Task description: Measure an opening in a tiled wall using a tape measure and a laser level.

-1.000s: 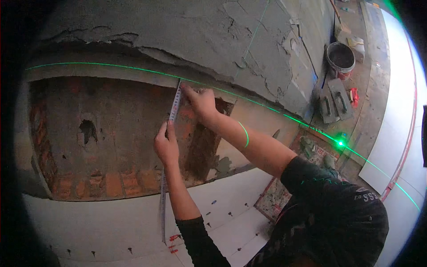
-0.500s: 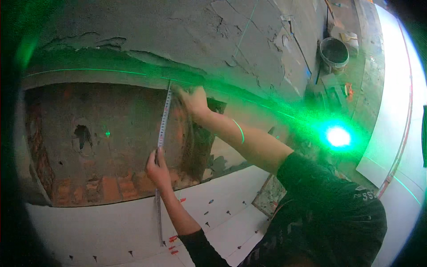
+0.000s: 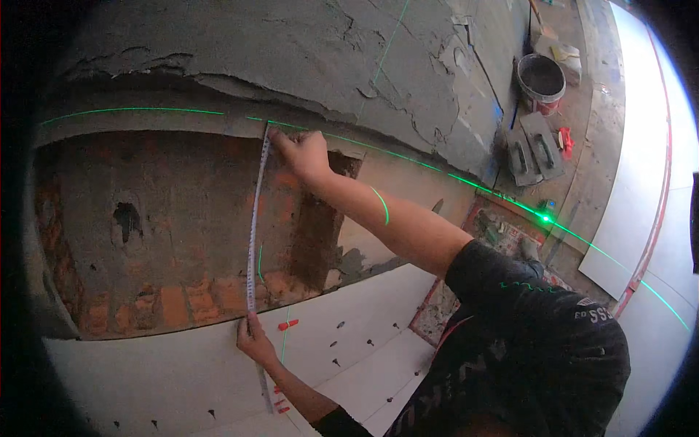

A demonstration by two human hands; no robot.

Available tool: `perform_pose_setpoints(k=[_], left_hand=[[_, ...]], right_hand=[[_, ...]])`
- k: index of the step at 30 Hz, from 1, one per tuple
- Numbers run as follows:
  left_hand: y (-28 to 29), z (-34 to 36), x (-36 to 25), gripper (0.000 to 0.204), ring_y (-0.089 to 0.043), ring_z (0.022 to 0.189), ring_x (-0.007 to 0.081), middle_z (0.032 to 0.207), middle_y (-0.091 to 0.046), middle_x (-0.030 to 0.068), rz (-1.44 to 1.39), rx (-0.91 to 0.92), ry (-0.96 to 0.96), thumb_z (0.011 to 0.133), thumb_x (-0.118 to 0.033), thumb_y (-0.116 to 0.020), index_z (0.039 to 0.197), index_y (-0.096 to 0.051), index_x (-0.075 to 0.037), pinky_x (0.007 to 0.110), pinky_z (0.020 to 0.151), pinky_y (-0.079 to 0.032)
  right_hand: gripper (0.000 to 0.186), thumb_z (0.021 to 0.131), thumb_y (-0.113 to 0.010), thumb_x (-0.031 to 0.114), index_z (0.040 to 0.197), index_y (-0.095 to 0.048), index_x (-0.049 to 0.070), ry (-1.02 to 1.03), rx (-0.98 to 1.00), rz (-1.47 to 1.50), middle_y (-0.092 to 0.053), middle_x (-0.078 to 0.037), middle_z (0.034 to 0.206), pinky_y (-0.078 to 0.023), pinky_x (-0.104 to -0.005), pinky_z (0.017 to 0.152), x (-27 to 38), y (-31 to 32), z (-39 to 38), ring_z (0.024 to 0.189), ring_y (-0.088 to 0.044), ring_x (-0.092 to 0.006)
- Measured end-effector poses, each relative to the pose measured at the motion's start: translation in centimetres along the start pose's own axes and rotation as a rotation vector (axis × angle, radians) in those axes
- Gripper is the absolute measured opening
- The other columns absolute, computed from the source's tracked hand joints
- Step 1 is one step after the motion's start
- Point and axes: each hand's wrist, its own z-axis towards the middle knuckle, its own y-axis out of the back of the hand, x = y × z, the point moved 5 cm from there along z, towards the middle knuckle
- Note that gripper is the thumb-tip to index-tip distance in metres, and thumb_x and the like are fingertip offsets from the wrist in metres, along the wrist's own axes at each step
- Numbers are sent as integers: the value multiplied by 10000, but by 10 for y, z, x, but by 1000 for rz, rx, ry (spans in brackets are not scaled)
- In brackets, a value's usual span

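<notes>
A pale measuring tape (image 3: 253, 237) spans a rough recess (image 3: 182, 211) with a grey back and exposed orange bricks along its near edge. My right hand (image 3: 306, 154) pinches its far end at the recess's far edge, close to the green laser line. At the near edge, beside the white tiles (image 3: 175, 371), my left hand (image 3: 255, 341) is closed round the tape. Below that hand, more tape hangs down over the tiles. No tape case shows.
Grey cracked mortar (image 3: 277, 44) covers the surface beyond the recess. At the right stand a bucket (image 3: 541, 76), two trowels (image 3: 535, 151) and a glowing laser level (image 3: 546, 216). Red clips (image 3: 288, 325) and several dark tile spacers (image 3: 336, 362) dot the white tiles.
My left hand has slid down the tape from inside the recess to its near edge. My right hand has shifted slightly left at the far edge. The green glare has shrunk to a point.
</notes>
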Motion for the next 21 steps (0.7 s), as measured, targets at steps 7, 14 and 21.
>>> perform_pose_setpoints(k=[7, 14, 21], left_hand=[[14, -2, 70, 450, -623, 647, 156, 708, -675, 69, -15, -67, 90, 1020, -405, -759, 879, -756, 23, 357, 586, -474], [15, -21, 32, 466, -627, 653, 216, 721, -680, 99, 192, -419, 62, 949, -432, -844, 865, -728, 12, 412, 610, -491], [7, -19, 60, 510, -600, 702, 246, 796, -670, 107, 72, -468, 81, 945, -439, -848, 862, -627, 13, 444, 659, -495]], right_hand=[[533, 969, -784, 422, 671, -706, -13, -35, 11, 192, -653, -50, 607, -491, -369, 530, -4, -3, 0, 561, -614, -138], [506, 975, -773, 390, 676, -716, -15, -35, 2, 202, -663, -71, 596, -508, -377, 549, 4, 5, -6, 550, -631, -150], [518, 972, -775, 394, 682, -719, -32, 25, -15, 223, -670, -79, 589, -513, -391, 552, 7, 2, -6, 537, -637, -159]])
